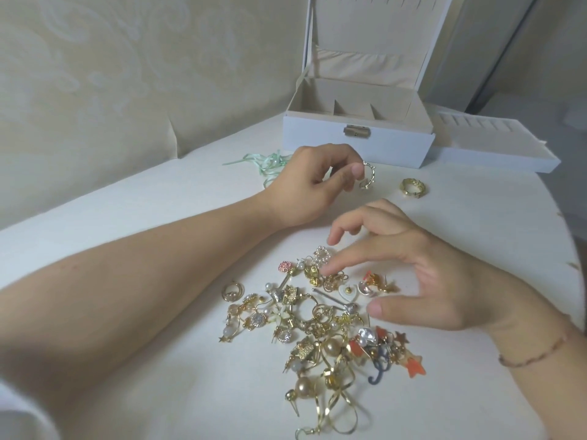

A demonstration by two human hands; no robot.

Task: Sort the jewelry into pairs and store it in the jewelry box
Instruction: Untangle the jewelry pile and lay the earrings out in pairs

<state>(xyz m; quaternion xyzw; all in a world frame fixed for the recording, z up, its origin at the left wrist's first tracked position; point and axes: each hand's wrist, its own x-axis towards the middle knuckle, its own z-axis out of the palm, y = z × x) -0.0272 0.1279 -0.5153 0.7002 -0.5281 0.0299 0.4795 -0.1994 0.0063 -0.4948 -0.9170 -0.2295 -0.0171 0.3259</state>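
The left hand (pixel 313 182) pinches a small gold ear cuff (pixel 368 178) just above the white bench (pixel 127 217). The right hand (pixel 409 265) is spread wide over the jewelry pile (pixel 317 319), with one fingertip touching the far part of the pile. A gold ring (pixel 412 187) lies alone to the right of the cuff. The white jewelry box (pixel 357 134) stands open at the far side. A green ribbon (pixel 263 161) lies to its left.

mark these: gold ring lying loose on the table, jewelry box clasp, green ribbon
gold ring (pixel 412 187): head view, on its band.
jewelry box clasp (pixel 357 132): head view, middle of the metal latch plate.
green ribbon (pixel 266 161): head view, on the tangled loops.
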